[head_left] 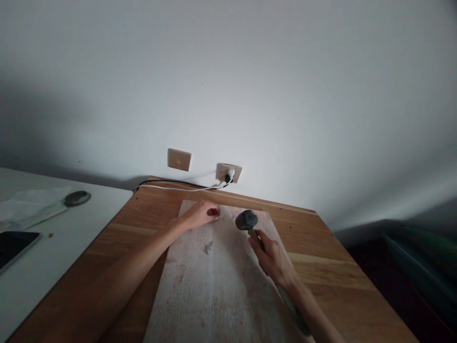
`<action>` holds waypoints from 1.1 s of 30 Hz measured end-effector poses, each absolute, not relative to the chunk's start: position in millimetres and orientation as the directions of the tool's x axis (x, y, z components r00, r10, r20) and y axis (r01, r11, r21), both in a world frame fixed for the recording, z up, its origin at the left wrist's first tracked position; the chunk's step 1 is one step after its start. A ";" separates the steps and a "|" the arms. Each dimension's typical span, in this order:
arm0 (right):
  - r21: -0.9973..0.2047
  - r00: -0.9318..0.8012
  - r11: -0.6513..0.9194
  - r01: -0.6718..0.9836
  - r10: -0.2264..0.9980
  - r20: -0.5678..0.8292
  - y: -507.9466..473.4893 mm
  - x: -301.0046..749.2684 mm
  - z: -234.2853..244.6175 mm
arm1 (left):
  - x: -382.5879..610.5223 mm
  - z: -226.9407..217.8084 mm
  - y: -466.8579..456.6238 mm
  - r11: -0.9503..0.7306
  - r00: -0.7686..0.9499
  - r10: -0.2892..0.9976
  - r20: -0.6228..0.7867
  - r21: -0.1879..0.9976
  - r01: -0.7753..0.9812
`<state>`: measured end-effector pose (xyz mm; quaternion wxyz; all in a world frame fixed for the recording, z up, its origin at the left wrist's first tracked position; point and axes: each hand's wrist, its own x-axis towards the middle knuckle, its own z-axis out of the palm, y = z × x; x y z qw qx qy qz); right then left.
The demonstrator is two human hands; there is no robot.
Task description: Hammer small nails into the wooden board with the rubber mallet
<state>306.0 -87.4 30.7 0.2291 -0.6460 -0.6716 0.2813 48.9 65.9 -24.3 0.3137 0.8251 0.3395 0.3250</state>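
A rubber mallet (246, 220) with a dark, scuffed head is in my right hand (272, 256), whose fingers wrap its handle. The mallet head is over the far part of a worn, whitish board (189, 286). To the left of it, my left hand (202, 214) is at the board's far edge, thumb and forefinger curled together. Something small and pale shows at those fingertips, too small to name. Nearer to me on the board lies a small grey, crumpled-looking piece (208, 247).
The board rests on a wooden table (321, 267) against a white wall. Cables (178, 188) run along the table's back edge to a wall socket (235, 174). On the left, a white table (28, 295) bears a roll of tape (77, 198) and a dark-screened device (16, 245).
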 end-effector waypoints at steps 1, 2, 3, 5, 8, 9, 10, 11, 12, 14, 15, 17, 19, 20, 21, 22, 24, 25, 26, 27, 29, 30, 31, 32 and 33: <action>-0.686 -0.070 0.008 0.727 0.996 -0.063 -83.9 299.5 35.1 | 48.9 -25.0 66.4 -0.558 0.551 0.774 0.313 0.749 0.357; -0.698 -0.080 0.010 0.716 0.995 -0.067 -79.3 292.9 39.2 | 48.9 -25.3 66.7 -0.543 0.543 0.783 0.305 0.760 0.357; -0.707 -0.088 0.015 0.707 0.994 -0.067 -73.9 286.3 42.7 | 48.7 -25.4 66.8 -0.531 0.536 0.790 0.297 0.768 0.358; -0.719 -0.103 0.027 0.694 0.993 -0.063 -61.9 274.7 47.0 | 48.3 -24.9 66.4 -0.533 0.540 0.788 0.294 0.764 0.362; -0.730 -0.112 0.032 0.683 0.992 -0.062 -47.1 263.1 47.3 | 47.9 -23.7 65.5 -0.580 0.560 0.762 0.326 0.728 0.366; -0.734 -0.113 0.029 0.679 0.991 -0.065 -44.2 260.9 46.4 | 47.9 -23.6 65.2 -0.590 0.564 0.755 0.336 0.722 0.361; -0.737 -0.113 0.026 0.676 0.991 -0.069 -42.5 259.5 45.6 | 47.9 -23.6 65.2 -0.596 0.566 0.750 0.342 0.722 0.352; -0.738 -0.112 0.023 0.674 0.991 -0.072 -41.8 258.6 44.9 | 48.0 -23.9 65.2 -0.597 0.569 0.746 0.345 0.725 0.344; -0.739 -0.112 0.021 0.673 0.991 -0.074 -42.1 258.2 44.5 | 48.0 -24.2 65.3 -0.596 0.572 0.745 0.344 0.730 0.336; -0.737 -0.116 0.021 0.676 0.990 -0.078 -44.1 257.9 44.8 | 47.8 -25.2 65.7 -0.580 0.570 0.750 0.336 0.748 0.323; -0.734 -0.118 0.022 0.679 0.990 -0.080 -45.2 257.8 45.4 | 47.6 -25.7 65.9 -0.569 0.563 0.756 0.333 0.759 0.315; -0.721 -0.122 0.027 0.692 0.989 -0.080 -46.4 257.1 47.0 | 47.1 -26.6 66.3 -0.555 0.552 0.763 0.337 0.779 0.292; -0.698 -0.125 0.038 0.715 0.989 -0.075 -45.6 255.6 48.3 | 46.7 -27.0 66.7 -0.560 0.556 0.754 0.350 0.785 0.265; -0.684 -0.129 0.043 0.728 0.989 -0.075 -44.7 254.6 48.8 | 46.7 -27.1 66.8 -0.565 0.561 0.747 0.356 0.785 0.254; -0.669 -0.134 0.048 0.742 0.988 -0.077 -43.7 253.7 49.1 | 46.6 -27.1 66.9 -0.567 0.566 0.742 0.359 0.786 0.245; -0.656 -0.140 0.053 0.753 0.987 -0.081 -42.8 252.8 49.3 | 46.6 -26.9 67.0 -0.567 0.569 0.739 0.360 0.788 0.239; -0.639 -0.144 0.057 0.767 0.986 -0.084 -42.0 251.3 49.6 | 46.6 -26.4 67.0 -0.564 0.573 0.738 0.356 0.791 0.236; -0.634 -0.143 0.059 0.771 0.986 -0.082 -42.1 250.8 49.8 | 46.4 -26.1 67.0 -0.566 0.573 0.738 0.357 0.790 0.236; -0.630 -0.141 0.060 0.775 0.987 -0.079 -42.4 250.3 49.9 | 46.3 -25.7 66.9 -0.571 0.573 0.735 0.363 0.786 0.235; -0.626 -0.140 0.062 0.778 0.987 -0.076 -42.7 250.0 49.9 | 46.0 -25.3 66.7 -0.579 0.571 0.731 0.372 0.781 0.232; -0.617 -0.143 0.066 0.784 0.987 -0.075 -43.3 249.2 49.3 | 45.5 -24.8 66.3 -0.590 0.564 0.729 0.388 0.773 0.232; -0.613 -0.145 0.068 0.788 0.987 -0.076 -43.5 248.8 48.6 | 45.3 -24.7 66.0 -0.591 0.559 0.732 0.390 0.771 0.237; -0.610 -0.146 0.069 0.790 0.986 -0.076 -43.6 248.3 47.6 | 45.0 -24.7 65.8 -0.587 0.554 0.738 0.385 0.771 0.246; -0.609 -0.146 0.071 0.790 0.986 -0.075 -43.7 247.9 46.3 | 44.9 -24.9 65.6 -0.579 0.551 0.745 0.375 0.774 0.256; -0.610 -0.145 0.071 0.789 0.987 -0.073 -43.9 247.4 44.9 | 44.8 -25.2 65.4 -0.571 0.552 0.751 0.363 0.776 0.266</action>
